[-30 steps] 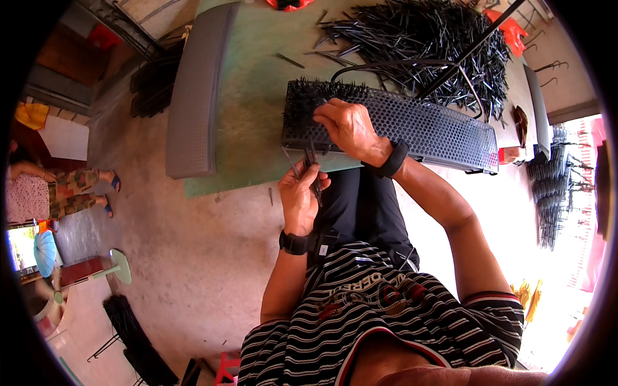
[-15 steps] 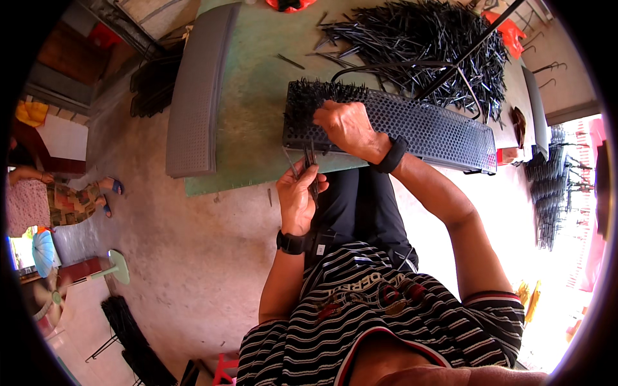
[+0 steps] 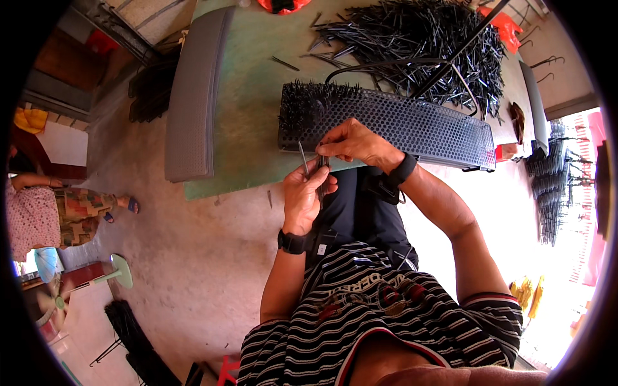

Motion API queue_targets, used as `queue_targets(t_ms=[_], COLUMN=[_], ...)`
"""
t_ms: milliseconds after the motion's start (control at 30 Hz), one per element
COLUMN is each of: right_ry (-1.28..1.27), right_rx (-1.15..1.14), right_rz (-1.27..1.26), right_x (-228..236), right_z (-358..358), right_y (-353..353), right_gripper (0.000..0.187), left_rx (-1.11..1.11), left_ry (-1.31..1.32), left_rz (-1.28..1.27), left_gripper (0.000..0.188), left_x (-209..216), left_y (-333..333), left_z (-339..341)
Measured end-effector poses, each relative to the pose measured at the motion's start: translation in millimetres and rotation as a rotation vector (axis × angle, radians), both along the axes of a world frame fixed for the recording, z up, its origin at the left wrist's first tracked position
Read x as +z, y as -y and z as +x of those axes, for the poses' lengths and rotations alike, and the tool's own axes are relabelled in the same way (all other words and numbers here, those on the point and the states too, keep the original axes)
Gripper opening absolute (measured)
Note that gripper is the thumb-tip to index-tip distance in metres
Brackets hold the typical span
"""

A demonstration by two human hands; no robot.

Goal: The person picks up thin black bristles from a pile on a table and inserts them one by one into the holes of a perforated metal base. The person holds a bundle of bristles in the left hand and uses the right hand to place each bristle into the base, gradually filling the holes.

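My left hand (image 3: 304, 198), below the near edge of the table, is closed around a small bunch of thin dark sticks (image 3: 323, 166), one of them sticking out at a slant. The fingertips of my right hand (image 3: 362, 143) are pinched at the upper end of that bunch; how many sticks they grip cannot be seen. Just beyond both hands lies a long black perforated rack (image 3: 418, 125) with rows of round holes. Short black pieces (image 3: 302, 106) stand upright, crowded together in the holes at its left end.
A large heap of black sticks (image 3: 418, 48) covers the far right of the green table (image 3: 248, 116). Grey perforated sheets (image 3: 196, 103) lie at its left edge. A dark metal rod (image 3: 460, 48) slants over the heap. Another person (image 3: 38, 212) is at far left, near a fan (image 3: 58, 301).
My right hand has come away from the filled end of the rack, back toward me, to the sticks in my left hand. The other person's legs have shifted slightly right.
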State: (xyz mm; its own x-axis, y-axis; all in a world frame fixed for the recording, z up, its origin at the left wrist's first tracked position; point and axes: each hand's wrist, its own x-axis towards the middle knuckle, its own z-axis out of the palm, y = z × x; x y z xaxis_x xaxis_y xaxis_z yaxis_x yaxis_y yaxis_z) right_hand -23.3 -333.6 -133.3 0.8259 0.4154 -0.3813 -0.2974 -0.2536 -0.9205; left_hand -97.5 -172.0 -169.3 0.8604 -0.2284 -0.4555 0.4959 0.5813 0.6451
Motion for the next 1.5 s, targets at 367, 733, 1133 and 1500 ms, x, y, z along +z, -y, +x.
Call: queue_targets(t_ms=[367,733,1133,1500], right_ry=[1.369,0.613,-0.002,0.814], right_rx=[-0.082,-0.205,-0.255,-0.473], right_rz=[-0.235,-0.248,0.031,-0.015], right_x=[19,3,-10,12], right_z=[-33,-48,-17,-12], right_y=[1,-5,-4,-23], right_gripper=[0.021,0.034,0.016,0.016], left_rx=[0.037,0.086,0.158,0.194], left_ry=[-0.065,-0.049,-0.046,-0.048], left_rz=[-0.132,-0.179,-0.031,-0.034], left_gripper=[0.018,0.012,0.015,0.013], left_x=[-7,-7,-13,-19], left_y=[-6,-1,7,2], left_z=[9,10,3,0])
